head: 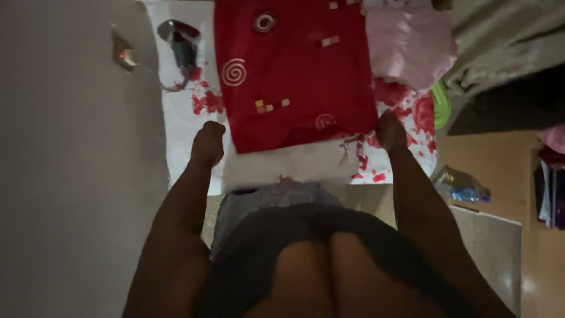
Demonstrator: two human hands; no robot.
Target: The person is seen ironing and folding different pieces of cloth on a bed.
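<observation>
A red cloth point(294, 70) with white spirals and small squares lies spread on a white sheet with red flower print point(188, 100). My left hand point(208, 142) rests closed at the cloth's near left corner. At the near right corner my right hand point(390, 131) is closed on the cloth's edge. Whether either hand actually pinches the fabric is hard to tell in the dim light.
A dark clothes iron point(180, 41) stands at the far left on the sheet. Folded pink fabric point(409, 44) lies at the far right, with a green item point(441, 103) beside it. A plastic bottle point(462, 185) lies on the floor at right. A grey wall point(70, 176) runs along the left.
</observation>
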